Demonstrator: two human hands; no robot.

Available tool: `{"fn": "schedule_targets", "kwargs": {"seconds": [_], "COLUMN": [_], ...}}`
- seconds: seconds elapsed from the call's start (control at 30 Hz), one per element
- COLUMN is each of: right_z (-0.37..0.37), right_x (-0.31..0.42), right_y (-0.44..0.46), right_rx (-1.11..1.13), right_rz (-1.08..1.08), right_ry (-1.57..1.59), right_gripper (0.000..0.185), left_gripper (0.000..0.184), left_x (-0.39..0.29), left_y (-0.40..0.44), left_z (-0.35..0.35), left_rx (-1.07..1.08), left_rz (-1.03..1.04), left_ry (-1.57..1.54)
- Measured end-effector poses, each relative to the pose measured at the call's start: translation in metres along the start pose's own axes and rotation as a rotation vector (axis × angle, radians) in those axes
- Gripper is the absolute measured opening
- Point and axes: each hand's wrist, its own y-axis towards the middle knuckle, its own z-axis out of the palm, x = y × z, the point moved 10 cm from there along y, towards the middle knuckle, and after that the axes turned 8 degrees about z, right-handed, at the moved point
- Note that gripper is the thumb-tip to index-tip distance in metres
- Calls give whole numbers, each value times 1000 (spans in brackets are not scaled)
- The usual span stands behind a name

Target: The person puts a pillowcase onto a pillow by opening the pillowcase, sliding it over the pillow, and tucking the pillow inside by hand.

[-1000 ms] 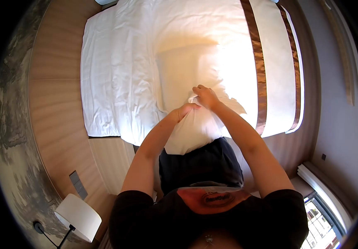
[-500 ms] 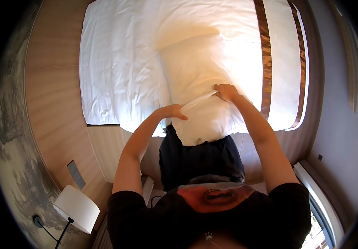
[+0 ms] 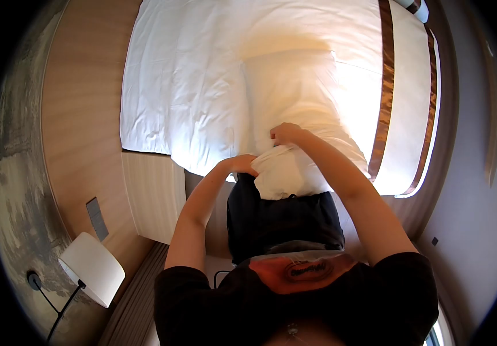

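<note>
A white pillow in a pillowcase (image 3: 291, 86) lies on the bed, its near end bunched up and hanging over the edge against my dark trousers. At the left side of that near end, my left hand (image 3: 242, 164) grips a fold of the pillowcase, its fingertips partly hidden by the fabric. My right hand (image 3: 286, 134) is above the middle of the pillow, just beyond the bunched fold. Its fingers are curled in, and whatever is between them is hidden.
A white duvet (image 3: 191, 81) covers the bed, with a brown-striped bed runner (image 3: 385, 86) to the right. A wooden headboard panel (image 3: 81, 86), a bedside cabinet (image 3: 153, 193) and a wall lamp (image 3: 91, 268) stand on the left. A grey wall (image 3: 479, 190) borders the right.
My right hand has moved left across the pillow, closer to my left hand. The pillowcase's near end is more bunched. The whole view has shifted slightly.
</note>
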Motion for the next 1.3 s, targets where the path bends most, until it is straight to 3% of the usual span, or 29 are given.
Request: {"fn": "schedule_targets", "kwargs": {"seconds": [0.17,0.27,0.37,0.47,0.57,0.73,0.83,1.0,1.13,1.2,1.3], "right_z": [18,66,73,59,17,-30,-25,-10,-23,-37,-43], "right_x": [74,60,48,33,28,46,32,11,19,14,5], "right_y": [9,33,47,53,28,-22,-25,-12,10,21,1], "right_rx": [-195,145,172,211,434,607,629,520,256,-21,-89], "right_rz": [-109,1,40,15,126,180,214,226,124,33,113], "right_ry": [-350,-322,-361,-302,58,348,589,939,769,650,587], "right_gripper": [32,26,21,23,26,27,27,27,28,30,30], "left_gripper": [45,33,19,14,9,10,10,11,15,15,18], "left_x": [-1,9,7,-8,-25,-69,-92,-71,-12,7,26], "left_y": [-17,-21,-23,-24,-25,-23,-11,18,6,-11,-24], "left_z": [1,-8,-24,-49,-72,-113,-132,-169,-167,-154,-133], "left_rx": [23,-124,-384,-574,-775,-1040,-1059,-954,-790,-740,-554], "left_rz": [-226,-249,-181,-174,-170,-75,-56,-265,-512,-496,-532], "left_ry": [273,466,587,657,714,752,851,857,851,860,772]}}
